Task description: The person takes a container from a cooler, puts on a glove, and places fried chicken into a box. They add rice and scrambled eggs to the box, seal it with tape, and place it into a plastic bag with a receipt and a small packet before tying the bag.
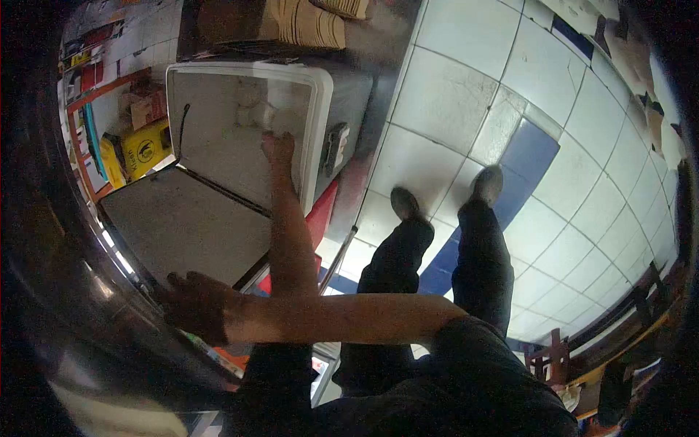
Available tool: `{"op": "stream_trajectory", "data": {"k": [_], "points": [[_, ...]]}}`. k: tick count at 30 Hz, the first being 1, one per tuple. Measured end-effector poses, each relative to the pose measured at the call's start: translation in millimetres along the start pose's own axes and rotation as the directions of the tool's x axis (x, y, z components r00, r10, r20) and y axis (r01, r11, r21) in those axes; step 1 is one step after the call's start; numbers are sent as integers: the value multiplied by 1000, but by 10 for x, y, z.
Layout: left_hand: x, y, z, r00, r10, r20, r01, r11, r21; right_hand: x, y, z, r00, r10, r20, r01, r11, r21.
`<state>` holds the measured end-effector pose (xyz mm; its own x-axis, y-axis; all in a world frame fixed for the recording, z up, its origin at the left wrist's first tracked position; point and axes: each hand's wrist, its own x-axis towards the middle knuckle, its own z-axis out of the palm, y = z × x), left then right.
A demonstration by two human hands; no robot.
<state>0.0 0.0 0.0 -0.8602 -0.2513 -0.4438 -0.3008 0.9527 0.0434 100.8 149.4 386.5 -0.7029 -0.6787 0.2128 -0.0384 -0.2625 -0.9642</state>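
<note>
The cooler stood open, well out to the person's left. Its lid was swung right back and lay nearly level beside the box. So the opening was done, and the work had reached the inside of the box.

The left hand was stretched in over the near wall. Its fingers were bent down toward some pale lumps at the far end of the white interior. The hand touched or nearly touched them, but the picture was too soft to tell whether it was grasping one or only resting there. Nothing had been lifted clear of the box, and no item from it lay on the lid or the floor.

The right arm crossed the body, and the right hand sat at the lid's near corner. It appeared clenched over the edge as if steadying it, though it was dark and blurred.

The person stood with both shoes on the tiled floor just beside the cooler. A yellow box stood beyond the lid. A stack of cardboard lay past the cooler's far end.
</note>
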Motion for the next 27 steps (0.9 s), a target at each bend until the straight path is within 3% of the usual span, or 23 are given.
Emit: {"op": "stream_trajectory", "data": {"k": [2,3,5,6,8,9,11,12,14,15,17,20,24,27], "points": [[631,-710,651,948,311,70,-319,920,227,-120,-79,-172,954,-235,186,282,912,-297],[619,-731,881,949,308,74,-317,920,229,-109,41,-193,954,-235,185,282,914,-292],[618,-550,1013,907,387,164,-306,876,-373,-83,105,-147,970,-183,160,205,970,-132],[619,-478,966,899,390,200,-278,859,-430,-77,118,-148,966,-202,162,226,964,-142],[563,-421,991,905,339,258,-261,920,-292,-83,152,-142,912,-329,244,388,887,-252],[558,-389,975,905,323,275,-260,935,-243,-51,178,-144,909,-335,249,395,882,-257],[539,-374,963,903,303,306,-258,949,-179,63,199,-98,891,-194,410,247,966,-81],[528,-352,960,901,297,315,-257,952,-165,42,181,-165,891,-198,408,251,964,-81],[506,-314,958,896,289,337,-256,957,-139,-10,149,-283,855,-297,424,402,897,-183],[529,-301,942,896,285,339,-255,958,-133,53,202,-163,860,-291,419,397,898,-190],[544,-304,988,890,281,359,-259,960,-109,215,362,243,896,-359,263,387,920,-65],[544,-306,965,888,282,363,-269,959,-89,-20,299,-155,883,-409,228,440,892,-104],[515,-263,915,887,303,347,-300,952,-63,-2,245,-100,905,-318,283,359,927,-107],[523,-300,881,889,347,299,-349,936,-49,-62,161,-112,948,-198,249,195,980,37]]}}
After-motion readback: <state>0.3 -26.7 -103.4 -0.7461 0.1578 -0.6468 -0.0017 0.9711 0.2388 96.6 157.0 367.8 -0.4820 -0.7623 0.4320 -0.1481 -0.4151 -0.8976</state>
